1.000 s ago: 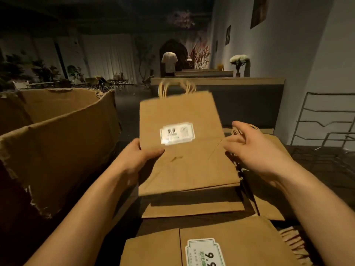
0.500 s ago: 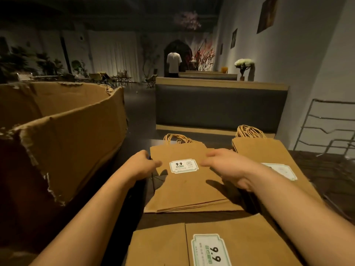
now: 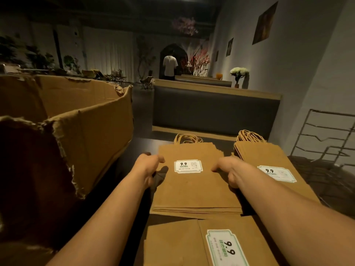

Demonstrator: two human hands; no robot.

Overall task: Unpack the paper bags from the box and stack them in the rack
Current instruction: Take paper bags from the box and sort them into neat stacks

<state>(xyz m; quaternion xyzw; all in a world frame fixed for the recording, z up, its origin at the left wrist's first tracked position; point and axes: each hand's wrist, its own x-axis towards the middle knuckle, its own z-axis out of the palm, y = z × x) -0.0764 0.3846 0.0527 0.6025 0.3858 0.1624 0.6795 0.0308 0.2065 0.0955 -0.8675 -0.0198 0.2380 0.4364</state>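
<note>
A stack of flat brown paper bags point(image 3: 192, 189) with a white "9.9" label lies on the dark table. My left hand point(image 3: 148, 167) grips its left edge, thumb on top. My right hand point(image 3: 228, 170) grips its right edge, thumb on top and fingers curled down the side. A second stack of bags point(image 3: 269, 156) lies just to the right, its twisted handles pointing away. A third stack point(image 3: 172, 244) lies nearest me. The torn cardboard box point(image 3: 92, 131) stands open at the left; its inside is hidden. The wire rack point(image 3: 324, 139) stands at the far right.
A dark padded bench back point(image 3: 215, 110) runs across behind the table. A person in a white shirt point(image 3: 170, 67) stands far off by an arched doorway. The grey wall is close on the right, behind the rack.
The bag I held tilted up has come down flat onto the middle stack. Both hands have moved out to the stack's left and right edges.
</note>
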